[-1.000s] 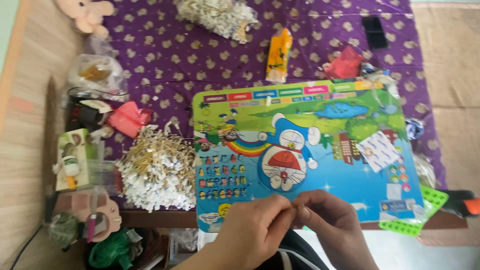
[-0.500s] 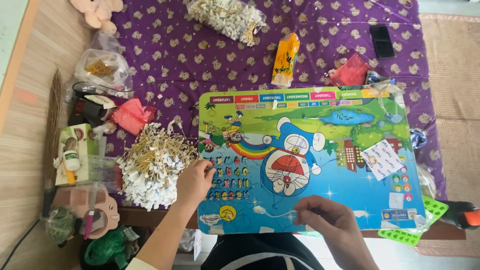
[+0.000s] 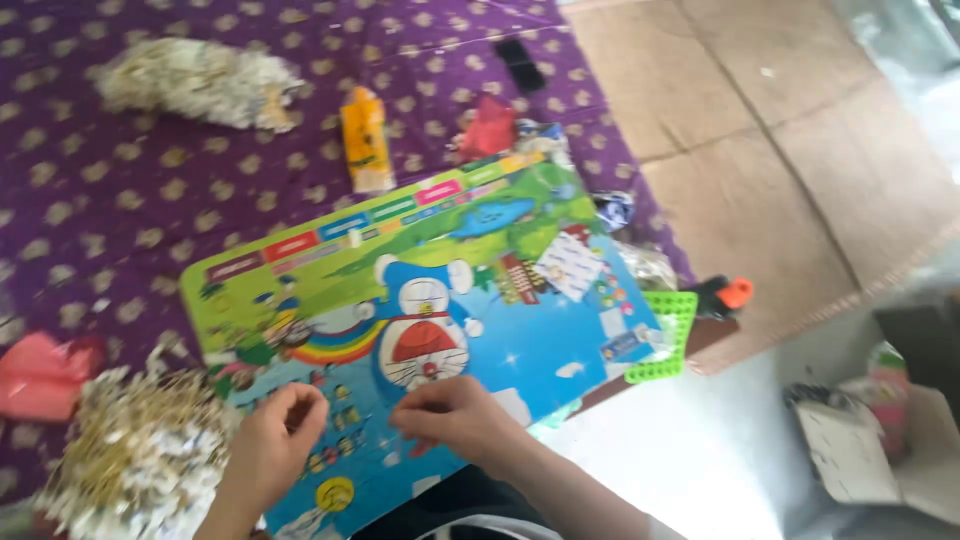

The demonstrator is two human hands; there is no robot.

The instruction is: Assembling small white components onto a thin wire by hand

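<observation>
Down at the bottom edge, both hands rest on a colourful cartoon play board [image 3: 440, 270] lying tilted across a purple patterned cloth [image 3: 150, 180]. The left hand [image 3: 275, 440] has its fingers curled loosely over the board's lower left part, just beside a heap of gold and white trinkets [image 3: 140, 450]; whether it pinches anything cannot be told through the blur. The right hand [image 3: 455, 420] sits fingers bent on the blue area below a cartoon cat; its grasp is likewise unclear. A green perforated plate [image 3: 665, 335] pokes out under the board's right corner. Beyond the board's top edge lie an orange packet [image 3: 365, 140], a red packet [image 3: 490, 125] and a dark phone [image 3: 520, 62]. Bare tan flooring [image 3: 760, 150] opens to the right, with an open cardboard box [image 3: 880, 450] at lower right.
</observation>
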